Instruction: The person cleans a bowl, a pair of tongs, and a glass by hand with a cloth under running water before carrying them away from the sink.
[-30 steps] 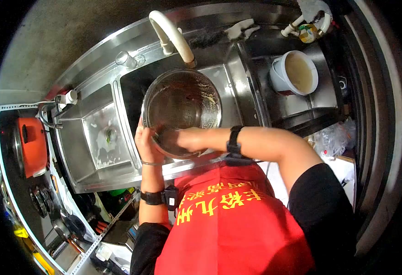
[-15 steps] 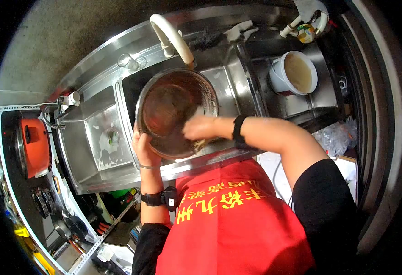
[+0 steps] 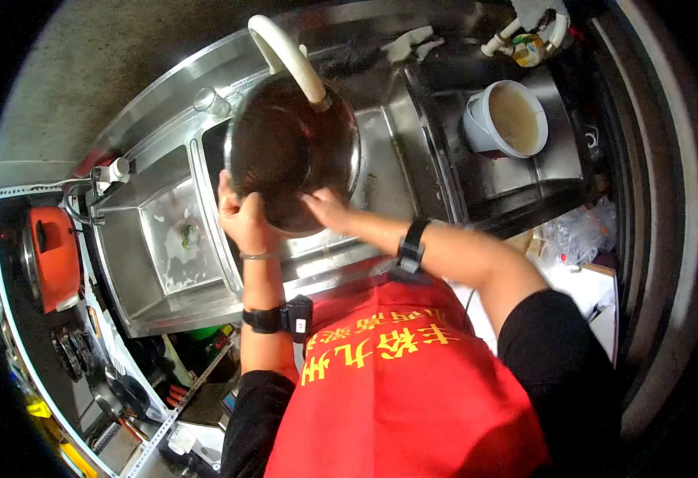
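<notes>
A large, round, dark metal basin (image 3: 273, 147) is held tilted over the middle sink, with its far side beneath the white curved faucet (image 3: 289, 60). My left hand (image 3: 244, 223) is closed round the basin's near left rim, thumb on the inner side. At the near right rim, my right hand (image 3: 329, 211) also grips the basin; its fingers are slightly blurred and partly hidden behind the edge. No water stream can be made out at the faucet's mouth.
On the right, a white bucket (image 3: 508, 119) of cloudy liquid stands in a sink. The left sink (image 3: 138, 247) has foam near its drain. A glass (image 3: 212, 102) and a cloth (image 3: 409, 44) lie along the back ledge. An orange pot (image 3: 54, 259) sits on the left shelf.
The basin has moved away from me and slightly left, under the faucet, and tilted. My right hand has left the basin's inside and come to its near right rim.
</notes>
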`<state>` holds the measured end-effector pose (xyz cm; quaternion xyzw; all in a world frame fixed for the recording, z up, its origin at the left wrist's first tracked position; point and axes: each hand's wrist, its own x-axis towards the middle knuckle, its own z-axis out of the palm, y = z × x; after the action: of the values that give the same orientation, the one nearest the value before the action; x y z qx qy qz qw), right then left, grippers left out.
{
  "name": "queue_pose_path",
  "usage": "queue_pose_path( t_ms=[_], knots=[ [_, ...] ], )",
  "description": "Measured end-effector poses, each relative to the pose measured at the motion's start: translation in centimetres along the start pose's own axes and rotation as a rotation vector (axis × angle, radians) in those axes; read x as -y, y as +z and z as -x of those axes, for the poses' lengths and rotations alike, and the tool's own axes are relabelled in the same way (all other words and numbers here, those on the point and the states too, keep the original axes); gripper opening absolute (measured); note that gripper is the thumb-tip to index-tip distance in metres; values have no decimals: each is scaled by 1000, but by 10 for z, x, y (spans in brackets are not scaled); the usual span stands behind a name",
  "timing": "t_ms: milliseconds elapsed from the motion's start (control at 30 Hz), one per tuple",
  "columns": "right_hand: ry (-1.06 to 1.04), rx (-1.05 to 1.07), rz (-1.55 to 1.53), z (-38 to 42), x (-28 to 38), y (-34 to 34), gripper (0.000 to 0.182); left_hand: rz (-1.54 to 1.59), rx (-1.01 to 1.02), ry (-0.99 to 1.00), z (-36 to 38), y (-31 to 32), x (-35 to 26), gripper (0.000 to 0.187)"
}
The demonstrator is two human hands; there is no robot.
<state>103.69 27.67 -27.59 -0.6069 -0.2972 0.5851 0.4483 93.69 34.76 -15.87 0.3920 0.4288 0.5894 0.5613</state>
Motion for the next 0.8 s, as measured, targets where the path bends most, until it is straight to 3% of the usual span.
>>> queue_pose_path(
  t_ms=[33,100,133,167,233,300,367,433,500,567,600,633,700,800],
  knots=[
    [-221,26,-362,37,48,12,27,-59,-25,35,5,7,3,10],
    [-76,-56,-610,62,78,23,31,-63,-25,-2,8,9,5,18],
    [-297,-154,-154,74,84,18,32,-98,-29,2,11,7,6,19],
    [-294,-157,-160,70,74,7,32,-131,-34,9,14,6,6,19],
    [-263,-211,739,43,52,-23,32,-13,-51,-43,20,8,3,22],
    [-314,-496,951,38,53,-46,52,58,8,-59,30,17,-6,23],
    [-453,-825,915,9,58,-74,50,104,-49,-133,48,30,-13,26],
    [-546,-1050,729,-15,72,-91,48,169,-36,-65,54,31,-12,16],
    [-507,-1016,604,-18,77,-92,46,162,-27,-62,51,31,-15,26],
    [-261,-960,60,-28,51,-87,45,187,30,-100,46,33,-22,44],
    [-104,-906,-33,-13,52,-76,45,194,12,-116,46,31,-20,45],
    [226,-872,-274,-18,26,-65,41,195,11,-114,45,32,-16,45],
    [444,-479,-694,-22,-49,-40,46,153,-124,-32,42,35,-4,51],
    [456,-517,-783,-14,-34,-21,57,19,-76,42,35,20,22,39]
  ],
)
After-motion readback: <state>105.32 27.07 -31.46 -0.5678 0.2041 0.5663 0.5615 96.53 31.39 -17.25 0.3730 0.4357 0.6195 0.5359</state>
